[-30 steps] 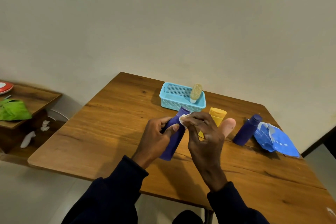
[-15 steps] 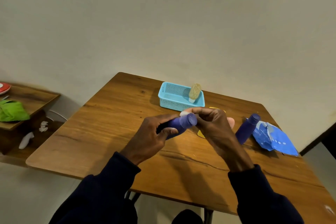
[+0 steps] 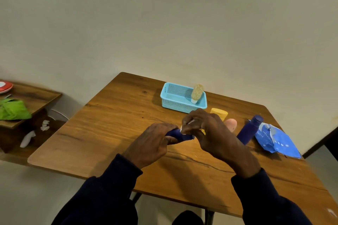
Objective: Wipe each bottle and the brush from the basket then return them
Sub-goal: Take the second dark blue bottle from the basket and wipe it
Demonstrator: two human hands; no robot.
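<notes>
My left hand (image 3: 152,142) grips a dark blue bottle (image 3: 180,135) held sideways above the table. My right hand (image 3: 208,129) pinches a small white wipe (image 3: 182,129) against the bottle's cap end. Most of the bottle is hidden under my fingers. A light blue basket (image 3: 175,99) stands at the table's far side with a beige bottle (image 3: 196,93) leaning upright in its right corner. Behind my right hand lie a yellow bottle (image 3: 219,113) and a pink rounded item (image 3: 231,124), both partly hidden. A second dark blue bottle (image 3: 250,130) lies to the right.
A blue wipes packet (image 3: 274,139) lies at the table's right edge, touching the second blue bottle. The wooden table (image 3: 109,126) stands against a plain wall. A lower side table (image 3: 34,97) at the left carries a green cloth (image 3: 12,108) and a red-and-white plate (image 3: 4,86).
The blue bottle has tipped from steeply tilted to lying sideways between my hands. My right hand has moved the wipe over its cap end.
</notes>
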